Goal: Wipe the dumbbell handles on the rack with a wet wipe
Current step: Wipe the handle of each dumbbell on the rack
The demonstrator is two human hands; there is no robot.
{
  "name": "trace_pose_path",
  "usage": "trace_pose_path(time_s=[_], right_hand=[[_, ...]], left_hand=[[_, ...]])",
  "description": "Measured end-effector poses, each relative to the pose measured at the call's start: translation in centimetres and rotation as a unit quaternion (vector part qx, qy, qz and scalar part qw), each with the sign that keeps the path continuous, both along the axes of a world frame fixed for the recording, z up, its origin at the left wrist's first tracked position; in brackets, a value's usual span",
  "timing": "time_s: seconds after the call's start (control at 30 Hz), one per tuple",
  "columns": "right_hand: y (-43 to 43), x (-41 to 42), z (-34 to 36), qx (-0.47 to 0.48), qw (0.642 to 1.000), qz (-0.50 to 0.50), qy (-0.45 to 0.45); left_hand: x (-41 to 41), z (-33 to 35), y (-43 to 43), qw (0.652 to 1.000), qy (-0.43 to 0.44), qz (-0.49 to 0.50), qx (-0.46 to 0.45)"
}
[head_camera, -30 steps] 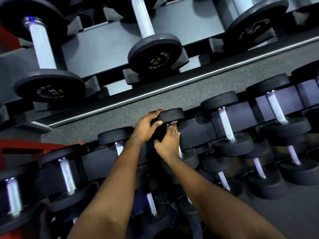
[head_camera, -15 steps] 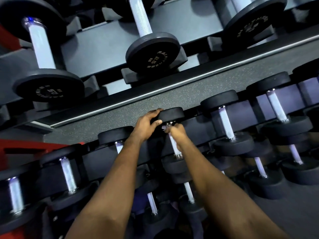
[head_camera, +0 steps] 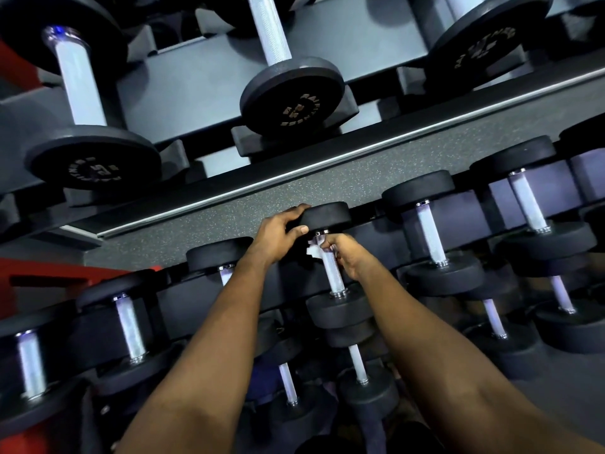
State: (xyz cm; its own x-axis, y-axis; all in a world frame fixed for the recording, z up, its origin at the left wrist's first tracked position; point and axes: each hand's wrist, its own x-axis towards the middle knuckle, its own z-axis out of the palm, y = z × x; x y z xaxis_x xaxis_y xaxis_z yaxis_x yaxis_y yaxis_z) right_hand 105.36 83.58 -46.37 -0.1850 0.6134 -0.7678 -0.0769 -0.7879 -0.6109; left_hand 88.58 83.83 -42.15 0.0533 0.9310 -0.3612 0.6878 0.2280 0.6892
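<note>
A small black dumbbell with a silver handle lies on the middle tier of the rack, near the centre of view. My left hand grips its far end, fingers over the top and thumb on the near face. My right hand holds a crumpled white wet wipe wrapped round the top of the handle, just below the far head. The lower half of the handle is bare. Its near head sits between my forearms.
More dumbbells line the same tier to the left and right. Larger ones sit on the grey upper shelf. Smaller ones lie on the tier beneath. A speckled floor strip shows between the tiers, and a red part at the left.
My right hand has slid from the lower handle up to its top, uncovering the handle. The white wipe now shows at my fingertips. My left hand has stayed on the far head.
</note>
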Motion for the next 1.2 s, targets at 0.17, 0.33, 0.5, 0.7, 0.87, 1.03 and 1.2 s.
trace_pose_path(time_s=[0.17, 0.33, 0.5, 0.7, 0.87, 1.03, 1.2], right_hand=[[0.2, -0.5, -0.3, 0.059, 0.996, -0.035, -0.056], [-2.5, -2.1, -0.1, 0.119, 0.984, 0.034, -0.127], [-1.7, -2.0, 0.4, 0.089, 0.992, 0.008, -0.090], [0.0, -1.1, 0.8, 0.046, 0.997, 0.028, -0.062], [-2.0, -0.2, 0.7, 0.087, 0.985, 0.090, -0.120], [-2.2, -0.8, 0.8, 0.096, 0.988, 0.054, -0.105], [-2.2, -0.2, 0.4, 0.087, 0.973, 0.125, -0.171]], left_hand=[[0.0, 0.2, 0.0, 1.000, 0.008, -0.009, 0.003], [0.5, 0.4, -0.3, 1.000, 0.012, 0.005, 0.007], [0.7, 0.4, -0.2, 1.000, 0.025, 0.010, 0.005], [0.6, 0.6, 0.1, 0.999, 0.040, 0.008, -0.014], [0.6, 0.3, 0.1, 0.999, 0.041, 0.003, -0.018], [0.8, 0.2, 0.1, 0.999, 0.032, 0.024, -0.017], [0.9, -0.1, -0.1, 0.999, 0.026, 0.025, -0.019]])
